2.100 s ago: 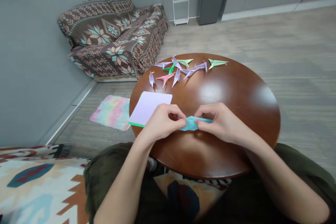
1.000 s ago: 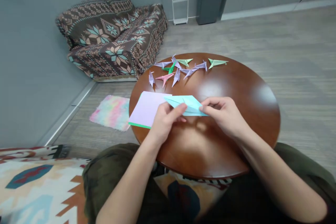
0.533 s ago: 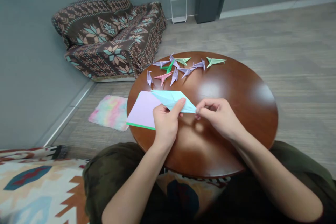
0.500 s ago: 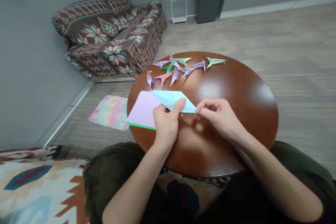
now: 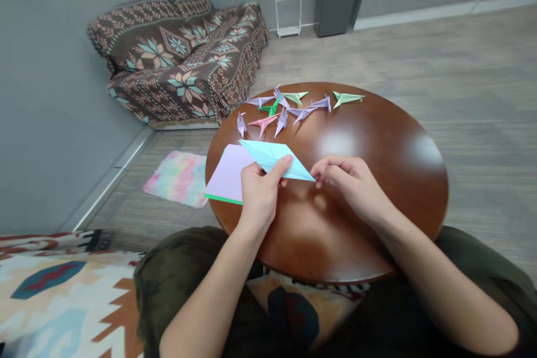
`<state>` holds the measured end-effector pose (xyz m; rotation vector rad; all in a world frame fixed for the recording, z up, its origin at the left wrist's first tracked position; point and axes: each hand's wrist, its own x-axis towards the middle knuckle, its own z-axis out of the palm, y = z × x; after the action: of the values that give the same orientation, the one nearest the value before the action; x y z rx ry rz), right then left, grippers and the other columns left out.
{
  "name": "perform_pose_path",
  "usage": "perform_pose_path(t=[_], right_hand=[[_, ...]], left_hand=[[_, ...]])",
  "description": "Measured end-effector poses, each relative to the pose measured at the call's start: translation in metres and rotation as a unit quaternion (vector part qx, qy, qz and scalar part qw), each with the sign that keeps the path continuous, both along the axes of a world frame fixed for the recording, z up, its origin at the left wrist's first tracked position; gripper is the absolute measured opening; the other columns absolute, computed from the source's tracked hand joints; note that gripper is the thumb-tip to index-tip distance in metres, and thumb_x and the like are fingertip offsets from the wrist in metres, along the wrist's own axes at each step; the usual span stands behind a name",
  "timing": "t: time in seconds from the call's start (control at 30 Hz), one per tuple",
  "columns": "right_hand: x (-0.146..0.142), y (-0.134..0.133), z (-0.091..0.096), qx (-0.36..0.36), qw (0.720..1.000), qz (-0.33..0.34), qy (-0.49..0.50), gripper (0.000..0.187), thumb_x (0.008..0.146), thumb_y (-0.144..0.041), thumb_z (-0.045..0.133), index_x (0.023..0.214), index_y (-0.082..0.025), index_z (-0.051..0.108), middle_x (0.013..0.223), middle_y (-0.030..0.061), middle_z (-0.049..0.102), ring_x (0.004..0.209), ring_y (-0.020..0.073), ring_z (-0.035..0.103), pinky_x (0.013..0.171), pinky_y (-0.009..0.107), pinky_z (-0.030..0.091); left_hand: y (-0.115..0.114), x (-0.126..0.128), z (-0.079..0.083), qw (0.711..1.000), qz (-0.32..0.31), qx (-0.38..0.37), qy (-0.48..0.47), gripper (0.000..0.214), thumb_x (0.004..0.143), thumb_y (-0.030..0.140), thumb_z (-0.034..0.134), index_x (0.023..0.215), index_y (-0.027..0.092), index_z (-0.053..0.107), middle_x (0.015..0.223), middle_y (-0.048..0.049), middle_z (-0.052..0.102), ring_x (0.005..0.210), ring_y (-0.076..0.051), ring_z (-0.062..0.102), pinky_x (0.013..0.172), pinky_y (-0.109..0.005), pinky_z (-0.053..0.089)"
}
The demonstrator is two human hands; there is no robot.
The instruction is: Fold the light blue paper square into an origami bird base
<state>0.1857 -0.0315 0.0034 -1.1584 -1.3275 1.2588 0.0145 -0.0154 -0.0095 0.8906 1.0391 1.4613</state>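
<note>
Left hand (image 5: 260, 197) half closed, thumb pressed on top of a pale blue folded paper (image 5: 272, 158), fingers beneath, apparently to steady the folds in midair. Right hand (image 5: 350, 190) curled, fingertips pinching the paper's right point, seemingly to keep it taut. Just beyond the left hand, a lilac paper stack (image 5: 224, 173), likely within easy reach; farther ahead, origami birds (image 5: 263, 125) grouped on a round wooden table (image 5: 377, 140), clear of the hands.

Lilac paper (image 5: 224, 179) partly hidden, patterned blanket (image 5: 54, 305) cut off
</note>
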Motion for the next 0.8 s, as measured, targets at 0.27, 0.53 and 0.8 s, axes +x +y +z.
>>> perform_pose_path(t=[0.27, 0.53, 0.8], right_hand=[[-0.0017, -0.0017, 0.0012, -0.016, 0.998, 0.063, -0.006, 0.016, 0.081, -0.030, 0.066, 0.070, -0.018, 0.070, 0.066, 0.0004, 0.067, 0.066, 0.0164, 0.060, 0.069, 0.029, 0.046], [-0.0032, -0.0029, -0.0024, -0.023, 0.998, 0.053, -0.030, 0.011, 0.076, -0.022, 0.066, 0.066, -0.018, 0.065, 0.060, -0.0032, 0.059, 0.057, 0.0118, 0.049, 0.058, 0.026, 0.037], [-0.0064, -0.0038, -0.0018, -0.042, 0.999, 0.029, 0.001, 0.015, 0.076, -0.031, 0.071, 0.069, -0.019, 0.066, 0.064, -0.0002, 0.065, 0.058, 0.0137, 0.053, 0.056, 0.027, 0.040]], left_hand=[[-0.0010, 0.0003, -0.0033, 0.998, -0.059, -0.021, 0.015, 0.033, 0.070, 0.033, 0.092, 0.064, 0.013, 0.067, 0.059, 0.0023, 0.060, 0.052, -0.007, 0.045, 0.049, -0.022, 0.033], [0.0002, 0.0026, -0.0039, 0.997, -0.062, -0.034, 0.003, 0.029, 0.071, 0.034, 0.091, 0.068, 0.013, 0.071, 0.062, 0.0008, 0.065, 0.055, -0.008, 0.050, 0.052, -0.021, 0.037], [-0.0059, 0.0059, -0.0045, 0.992, -0.106, -0.032, 0.057, 0.030, 0.073, 0.039, 0.090, 0.068, 0.014, 0.075, 0.060, 0.0011, 0.064, 0.051, -0.008, 0.047, 0.049, -0.022, 0.036]])
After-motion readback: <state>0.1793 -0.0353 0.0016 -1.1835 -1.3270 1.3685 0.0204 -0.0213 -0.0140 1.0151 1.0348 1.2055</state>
